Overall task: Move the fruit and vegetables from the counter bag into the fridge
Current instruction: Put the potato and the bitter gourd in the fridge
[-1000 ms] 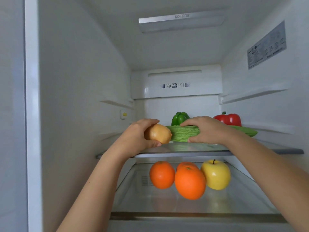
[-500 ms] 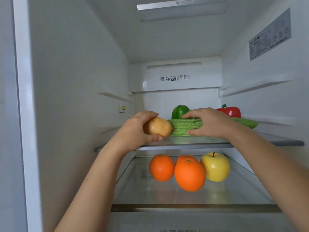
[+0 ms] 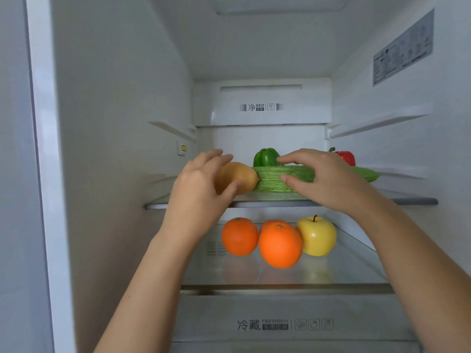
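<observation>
A tan, onion-like vegetable lies on the fridge's upper glass shelf, touching the left end of a wrinkled green bitter gourd. My left hand is just in front of the tan vegetable, fingers spread and loose, thumb near its lower side. My right hand hovers at the gourd with straight fingers above it and the thumb in front, not gripping. Behind the gourd stand a green pepper and a red pepper.
On the lower glass shelf sit an orange, a nearer orange with a third partly hidden behind it, and a yellow apple. A crisper drawer lies below. The fridge's left wall and door frame are close.
My left hand has let go of the tan vegetable and my right hand has let go of the gourd; both have opened and drawn back slightly. Both items now rest on the shelf.
</observation>
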### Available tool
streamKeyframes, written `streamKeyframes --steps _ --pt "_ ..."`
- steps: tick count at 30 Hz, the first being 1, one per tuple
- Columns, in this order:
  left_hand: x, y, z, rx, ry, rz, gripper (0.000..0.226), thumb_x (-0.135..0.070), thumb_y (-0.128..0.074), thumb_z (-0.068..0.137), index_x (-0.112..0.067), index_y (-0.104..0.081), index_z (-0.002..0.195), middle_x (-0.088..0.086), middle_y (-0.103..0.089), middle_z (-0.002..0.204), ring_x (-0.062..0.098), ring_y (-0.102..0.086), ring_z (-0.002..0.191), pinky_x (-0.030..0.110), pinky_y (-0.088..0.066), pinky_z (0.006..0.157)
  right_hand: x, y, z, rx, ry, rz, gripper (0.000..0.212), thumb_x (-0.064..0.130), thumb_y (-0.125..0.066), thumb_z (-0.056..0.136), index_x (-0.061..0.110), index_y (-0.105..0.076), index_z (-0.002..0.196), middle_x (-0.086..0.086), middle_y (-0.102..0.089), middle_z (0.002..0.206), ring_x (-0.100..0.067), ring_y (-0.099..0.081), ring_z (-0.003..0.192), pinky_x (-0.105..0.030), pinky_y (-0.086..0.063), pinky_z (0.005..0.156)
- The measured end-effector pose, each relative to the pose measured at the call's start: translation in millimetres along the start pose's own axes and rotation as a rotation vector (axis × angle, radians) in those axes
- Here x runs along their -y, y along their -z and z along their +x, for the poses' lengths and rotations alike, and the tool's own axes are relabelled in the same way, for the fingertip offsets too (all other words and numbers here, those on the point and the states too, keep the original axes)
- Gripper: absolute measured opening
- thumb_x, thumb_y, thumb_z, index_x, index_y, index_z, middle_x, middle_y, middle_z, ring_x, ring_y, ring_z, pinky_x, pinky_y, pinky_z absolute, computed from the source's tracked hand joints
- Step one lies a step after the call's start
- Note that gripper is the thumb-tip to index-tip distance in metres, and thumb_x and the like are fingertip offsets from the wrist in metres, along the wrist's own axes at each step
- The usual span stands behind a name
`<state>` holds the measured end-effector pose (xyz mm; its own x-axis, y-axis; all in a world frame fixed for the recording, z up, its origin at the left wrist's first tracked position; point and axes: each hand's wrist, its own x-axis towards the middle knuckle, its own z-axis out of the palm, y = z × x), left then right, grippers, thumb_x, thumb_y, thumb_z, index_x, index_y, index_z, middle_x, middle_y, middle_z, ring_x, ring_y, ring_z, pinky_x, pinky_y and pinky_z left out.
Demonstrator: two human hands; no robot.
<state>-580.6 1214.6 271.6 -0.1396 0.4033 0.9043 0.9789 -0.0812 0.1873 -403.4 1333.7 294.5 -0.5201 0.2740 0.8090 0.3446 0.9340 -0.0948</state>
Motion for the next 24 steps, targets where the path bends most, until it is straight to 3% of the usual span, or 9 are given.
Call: streamKeyframes --steps 3,6,8,15,24 --pt "-17 1 -26 -0.135 -0.049 -0.008 0.040 -0.033 -0.050 0.080 -0.014 -0.063 0.112 0.004 -0.061 0.120 0.027 -0.056 0.105 0.039 -0.047 0.085 15 0 -23 -0.090 0.007 -0.050 0.033 0.032 -0.060 0.084 0.022 -0.062 0.115 0.004 -0.065 0.111 -0.016 -0.056 0.104 -0.032 -0.044 0.085" --pt "-30 -1 -51 -0.154 -0.080 0.000 0.039 -0.031 -0.047 0.080 -0.014 -0.064 0.111 0.004 -0.063 0.117 0.026 -0.058 0.101 0.035 -0.046 0.082 32 -3 -52 -0.142 -0.025 -0.085 0.038 0.034 -0.053 0.080 0.020 -0.064 0.113 0.002 -0.066 0.111 -0.016 -0.057 0.104 -0.026 -0.040 0.084" --pt "-35 -4 -67 -0.135 -0.083 0.021 0.037 -0.030 -0.048 0.081 -0.013 -0.064 0.110 0.005 -0.063 0.116 0.027 -0.058 0.100 0.034 -0.042 0.082 41 -6 -73 -0.167 -0.042 -0.139 0.035 0.032 -0.055 0.079 0.018 -0.065 0.109 0.000 -0.067 0.107 -0.016 -0.057 0.099 -0.022 -0.036 0.080" --pt "-41 -22 -129 -0.023 -0.077 -0.015 0.036 -0.026 -0.047 0.081 -0.011 -0.065 0.108 0.008 -0.064 0.113 0.026 -0.055 0.100 0.037 -0.041 0.083 64 -16 -139 -0.162 -0.102 -0.273 0.036 0.031 -0.047 0.079 0.011 -0.067 0.101 -0.006 -0.070 0.095 -0.028 -0.064 0.084 -0.030 -0.041 0.075" --pt "-55 -31 -208 0.106 -0.035 -0.042 0.034 -0.025 -0.049 0.080 -0.011 -0.065 0.106 0.006 -0.066 0.110 0.028 -0.060 0.099 0.037 -0.041 0.083 79 -20 -218 -0.026 -0.239 -0.375 0.037 0.032 -0.046 0.081 0.009 -0.067 0.103 -0.006 -0.069 0.100 -0.026 -0.063 0.090 -0.038 -0.048 0.082"
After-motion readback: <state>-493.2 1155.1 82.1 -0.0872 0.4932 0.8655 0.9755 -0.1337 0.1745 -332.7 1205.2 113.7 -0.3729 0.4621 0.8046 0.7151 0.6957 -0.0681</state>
